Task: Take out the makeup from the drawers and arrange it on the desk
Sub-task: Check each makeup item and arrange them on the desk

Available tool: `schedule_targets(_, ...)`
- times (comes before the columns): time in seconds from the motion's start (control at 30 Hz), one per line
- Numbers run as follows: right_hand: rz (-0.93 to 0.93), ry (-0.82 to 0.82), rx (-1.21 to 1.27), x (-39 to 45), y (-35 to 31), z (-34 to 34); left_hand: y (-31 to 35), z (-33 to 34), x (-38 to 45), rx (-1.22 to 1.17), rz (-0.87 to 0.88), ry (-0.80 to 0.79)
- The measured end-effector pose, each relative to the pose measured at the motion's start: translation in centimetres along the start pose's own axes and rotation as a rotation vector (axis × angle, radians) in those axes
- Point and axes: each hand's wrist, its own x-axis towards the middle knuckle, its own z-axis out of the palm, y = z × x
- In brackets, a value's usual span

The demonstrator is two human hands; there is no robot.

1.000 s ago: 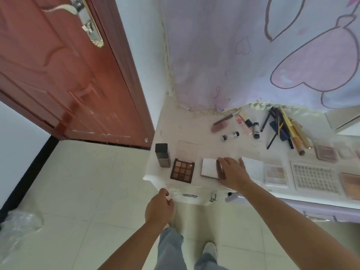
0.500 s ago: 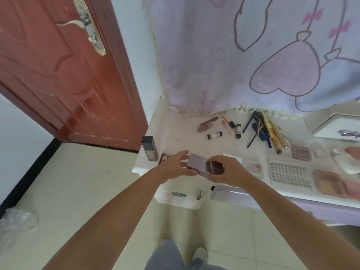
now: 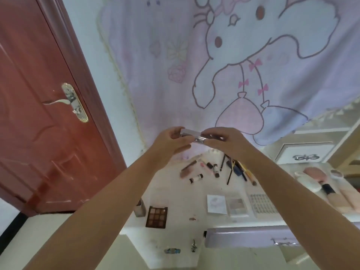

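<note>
Both hands raised above white desk: left hand and right hand pinching flat silvery-mauve compact case between them, edge-on. Lilac drawer pulled out, contents hidden.

Palette left of card.

There is one camera, and it sits on the person's head. It looks forward and a bit down, along both arms. The left hand and right hand are close, near the middle of the view. The white desk lies lower down and farther off. A red door fills the left side. A cartoon cloth hangs across the top.
</note>
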Motion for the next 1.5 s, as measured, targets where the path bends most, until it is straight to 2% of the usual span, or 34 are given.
schedule_targets(0.13,-0.086,0.066,0.084,2.6,-3.8,-2.8,5.2,0.2,1.7,-0.03,0.12,0.019)
schedule_targets(0.33,-0.044,0.023,0.102,5.1,-6.3,-4.8,8.7,0.4,2.8,0.023,0.142,-0.005)
schedule_targets(0.43,-0.042,0.006,0.107,5.7,-5.9,-4.6,8.4,0.1,3.1,0.009,0.146,0.015)
schedule_targets(0.57,0.003,0.06,0.217,5.6,-4.3,-4.0,6.7,-0.4,3.1,0.029,0.167,0.017)
schedule_targets(0.7,-0.059,0.026,0.112,5.2,-3.4,-3.0,5.4,-0.9,3.2,-0.054,0.138,-0.027)
schedule_targets(0.87,-0.049,0.036,-0.014,5.4,-2.6,-2.0,4.1,-2.3,2.9,-0.061,0.094,-0.165)
schedule_targets(1.0,0.06,0.013,0.112,5.4,-1.6,-1.3,2.5,-3.2,2.2,0.024,-0.028,-0.206)
schedule_targets(1.17,0.271,-0.004,0.243,5.0,1.1,0.8,-1.8,-3.6,0.4,0.051,-0.17,-0.122)
schedule_targets(1.37,0.54,-0.178,0.179,2.2,8.5,7.1,-10.7,-3.1,-3.5,0.442,-0.364,0.009)
schedule_targets(1.5,0.745,-0.168,0.23,-0.8,12.5,10.6,-16.3,-2.1,-6.3,0.381,-0.488,0.011)
